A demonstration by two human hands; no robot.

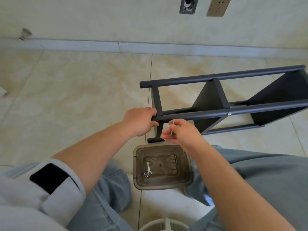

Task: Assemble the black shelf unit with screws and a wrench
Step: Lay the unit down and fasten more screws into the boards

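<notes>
The black shelf unit point(216, 100) lies on its side on the tiled floor, stretching to the right. My left hand point(141, 121) grips the near end of its front tube, beside an empty screw hole point(160, 121). My right hand point(180, 133) pinches a long silver screw point(172, 126), its head up, just right of that hole. Another screw point(229, 113) sits in the same tube farther right. A small silver wrench point(148, 167) and two washers point(146, 174) lie in a clear plastic box point(138, 164) below my hands.
The box stands on the floor between my knees in light jeans. A wall with a skirting board point(100, 46) runs across the back, with a socket point(218, 6) above. A white curved object point(160, 225) shows at the bottom edge.
</notes>
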